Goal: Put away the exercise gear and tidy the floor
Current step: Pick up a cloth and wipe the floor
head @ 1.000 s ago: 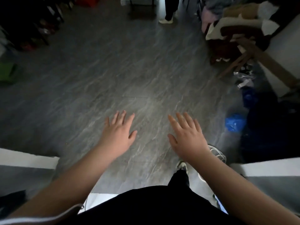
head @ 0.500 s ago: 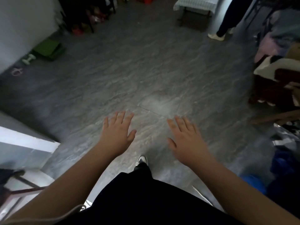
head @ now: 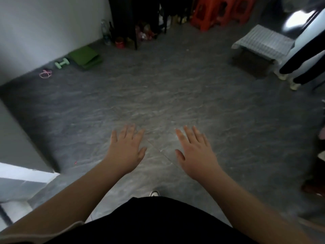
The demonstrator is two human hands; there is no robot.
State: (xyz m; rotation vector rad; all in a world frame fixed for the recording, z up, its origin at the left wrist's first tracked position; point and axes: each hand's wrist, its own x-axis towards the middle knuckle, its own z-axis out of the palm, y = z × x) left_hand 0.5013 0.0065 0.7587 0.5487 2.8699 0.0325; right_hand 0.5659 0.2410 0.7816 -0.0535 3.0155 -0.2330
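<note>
Along the far-left wall, the exercise gear sits on the grey floor (head: 158, 95), none of it in hand. Going left to right: one pink looped band or cord (head: 45, 74), too small to identify further; one pale green dumbbell (head: 61, 63) just beside it; one folded green mat (head: 85, 57), nearest the corner. Count: three pieces of gear, each single.

Progress, as a judgement: nothing appears put away yet. All three items lie loose by the wall, well apart from the person. Approach, pick-up and stowing all seem to remain. No storage spot is identifiable.

Further right along the far wall: a dark rack (head: 133, 18) with small bottles and clutter at its foot, number not countable. Then red plastic stools (head: 219, 11), at least three. Then one low bench with a striped cover (head: 260, 43). At far right, another person's two dark-trousered legs (head: 302, 62) with pale shoes.

Near centre: left hand (head: 125, 150) and right hand (head: 197, 152), two in all, held out palm-down over bare floor, apart from each other, fingers straight and slightly spread, gripping nothing. One of the wearer's shoe tips (head: 154, 193) shows below, between the forearms.
</note>
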